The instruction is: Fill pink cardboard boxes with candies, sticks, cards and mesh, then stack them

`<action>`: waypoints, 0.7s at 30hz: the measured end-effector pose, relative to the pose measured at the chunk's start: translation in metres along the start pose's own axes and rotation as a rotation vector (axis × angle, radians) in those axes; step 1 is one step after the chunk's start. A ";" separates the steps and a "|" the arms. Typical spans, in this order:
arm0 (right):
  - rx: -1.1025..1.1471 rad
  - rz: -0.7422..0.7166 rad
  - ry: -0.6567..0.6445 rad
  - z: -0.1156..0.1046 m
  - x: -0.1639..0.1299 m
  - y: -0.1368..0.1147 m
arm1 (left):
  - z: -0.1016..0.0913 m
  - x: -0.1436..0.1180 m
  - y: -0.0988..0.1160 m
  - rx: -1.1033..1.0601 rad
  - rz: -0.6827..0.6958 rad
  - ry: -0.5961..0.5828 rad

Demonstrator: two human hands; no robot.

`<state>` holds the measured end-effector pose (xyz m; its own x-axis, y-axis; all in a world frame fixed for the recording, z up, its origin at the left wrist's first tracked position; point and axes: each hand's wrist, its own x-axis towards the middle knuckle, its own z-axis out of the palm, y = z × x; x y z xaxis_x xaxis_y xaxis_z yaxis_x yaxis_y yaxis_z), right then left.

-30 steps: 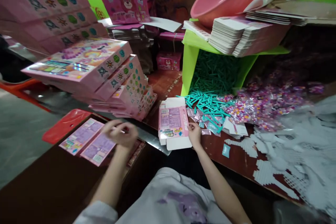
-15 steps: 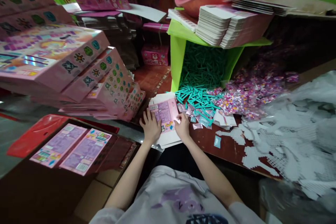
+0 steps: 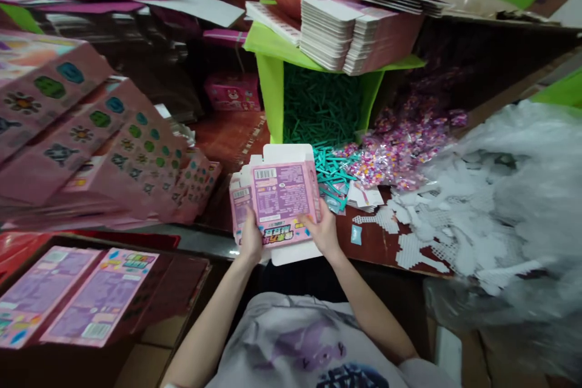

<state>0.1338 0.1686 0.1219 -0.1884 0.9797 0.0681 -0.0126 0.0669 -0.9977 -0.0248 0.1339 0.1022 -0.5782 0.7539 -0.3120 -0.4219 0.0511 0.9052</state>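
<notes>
A carton (image 3: 136,291) at the far left of the pink box (image 3: 282,200) holds two finished packs lying printed side up, with a leaning heap of large pink game boxes (image 3: 113,151) above it. The left hand (image 3: 251,236) is clamped on the pink box's lower left corner, thumb on the printed face. The pink box, a flat-folded carton with barcode and purple panel facing up and white flaps open at top and bottom, is held at the near edge of the brown table (image 3: 382,242), just above the person's lap. The right hand (image 3: 324,231) grips its lower right corner, fingers curled onto the face. Beyond the box a green bin (image 3: 273,91) spills teal sticks (image 3: 330,170); stacked flat cartons (image 3: 345,30) sit on top of the bin. Right of the box lie bagged pink beads (image 3: 400,145), then white perforated sheets (image 3: 436,224) and crumpled clear plastic (image 3: 522,194).
</notes>
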 end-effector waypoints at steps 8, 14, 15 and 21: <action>0.192 0.173 -0.069 -0.065 -0.016 0.010 | 0.000 -0.042 -0.045 0.131 -0.152 -0.327; 0.156 0.200 -0.017 -0.093 -0.037 0.034 | 0.014 -0.059 -0.049 0.289 0.086 -0.448; 0.141 0.210 0.010 -0.093 -0.040 0.039 | 0.019 -0.057 -0.049 0.346 0.152 -0.446; 0.248 0.213 0.168 -0.100 -0.037 0.050 | 0.052 -0.055 -0.070 0.226 0.081 -0.391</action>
<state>0.2381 0.1541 0.0695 -0.0487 0.9854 -0.1630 -0.2315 -0.1699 -0.9579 0.0726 0.1231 0.0705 -0.2781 0.9496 -0.1445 -0.1978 0.0906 0.9760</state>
